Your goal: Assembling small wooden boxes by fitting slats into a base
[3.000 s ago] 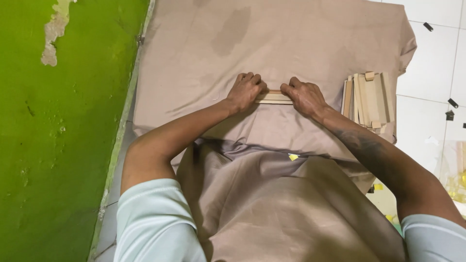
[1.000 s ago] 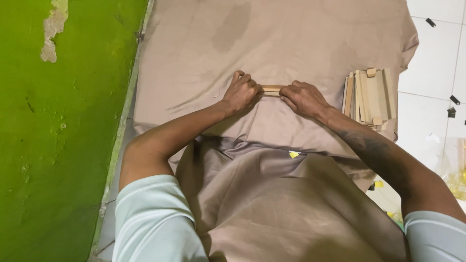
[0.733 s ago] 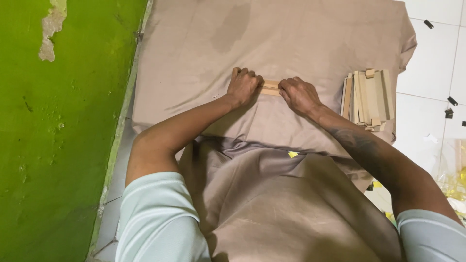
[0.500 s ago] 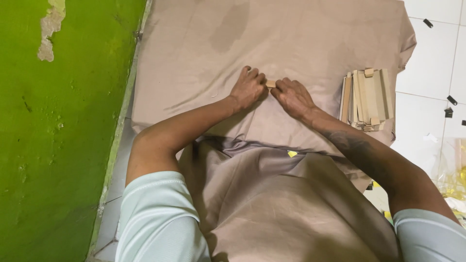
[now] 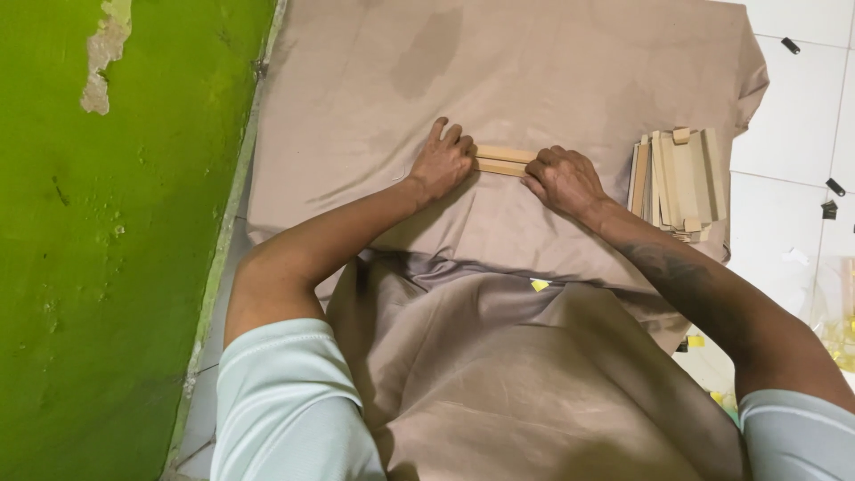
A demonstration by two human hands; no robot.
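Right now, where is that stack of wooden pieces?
In the head view, the stack of wooden pieces lies on the tan cloth near its right edge, just beyond the right hand.

White tiled floor (image 5: 788, 116); tan cloth (image 5: 552, 71) spread on it, small black clips (image 5: 833, 187) scattered beside.

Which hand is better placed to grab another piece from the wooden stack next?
Right, probably. The right hand sits at the end of the wooden strips nearest the stack of wooden pieces; the left hand is on the far end.
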